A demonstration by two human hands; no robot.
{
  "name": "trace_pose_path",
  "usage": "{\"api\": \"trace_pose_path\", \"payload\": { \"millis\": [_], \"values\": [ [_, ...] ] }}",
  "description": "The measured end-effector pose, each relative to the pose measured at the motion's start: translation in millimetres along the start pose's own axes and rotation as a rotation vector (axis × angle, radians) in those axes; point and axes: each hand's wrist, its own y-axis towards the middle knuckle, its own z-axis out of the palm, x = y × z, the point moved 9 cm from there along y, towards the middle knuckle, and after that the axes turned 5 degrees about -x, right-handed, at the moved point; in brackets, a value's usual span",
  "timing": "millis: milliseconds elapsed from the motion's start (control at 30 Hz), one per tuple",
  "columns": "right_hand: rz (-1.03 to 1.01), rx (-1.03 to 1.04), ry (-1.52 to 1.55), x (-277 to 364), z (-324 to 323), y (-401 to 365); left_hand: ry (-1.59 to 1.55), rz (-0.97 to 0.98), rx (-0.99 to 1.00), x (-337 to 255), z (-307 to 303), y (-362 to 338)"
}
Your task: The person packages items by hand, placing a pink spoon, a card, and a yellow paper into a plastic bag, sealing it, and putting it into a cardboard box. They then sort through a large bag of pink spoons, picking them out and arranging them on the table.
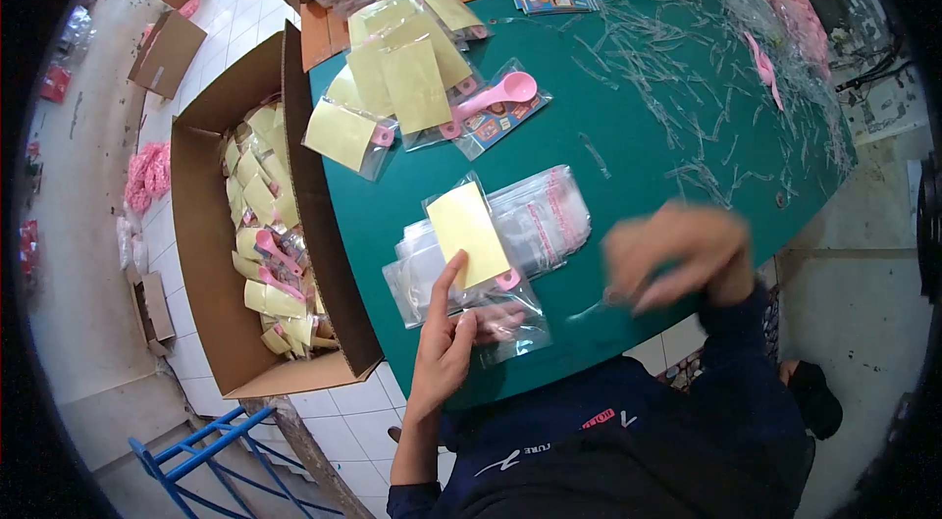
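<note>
Packing spoon packets at a green counter

The green counter (638,127) fills the middle, littered at its far right with thin clear strips (677,58). An open cardboard box (206,323) stands on the floor to its left, holding filled packets. A pile of finished packets (402,77) lies at the counter's far left. A stack of empty clear bags (545,220) lies near the middle. Just left of the stack, overlapping it, is the packet (468,234) with a yellow card and a pink spoon (507,280). The left hand (446,342) grips its near edge, thumb on the card and fingers (496,321) showing through the plastic. The right hand (677,254) hovers over the near right of the counter, too blurred to tell how its fingers are set.
</note>
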Motion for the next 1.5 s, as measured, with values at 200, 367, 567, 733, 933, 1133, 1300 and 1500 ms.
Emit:
{"api": "trace_pose_path", "payload": {
  "millis": [200,367,567,733,933,1133,1300,1500],
  "values": [
    [0.774,-0.932,-1.249,-9,-151,-131,-0.018,0.005,0.062,2,3,1],
    [0.264,-0.522,-0.667,-17,15,4,-0.056,-0.038,0.076,-1,4,-3],
    [0.183,-0.581,-0.483,-43,58,20,-0.052,-0.072,0.008,0,-13,-20],
    [0.298,-0.594,-0.386,-47,52,12,0.055,-0.019,0.089,1,-15,-20],
    [0.25,-0.578,-0.47,-45,62,23,-0.187,-0.023,0.208,-1,0,-25],
    [0.257,-0.573,-0.354,-48,57,20,0.061,0.032,0.008,-6,-30,-29],
    [0.261,-0.59,-0.311,-46,55,21,0.524,0.276,-0.09,-26,-23,-25],
    [0.497,-0.805,0.256,-82,66,2,0.522,0.234,-0.215,-24,-18,-21]
  ]
}}
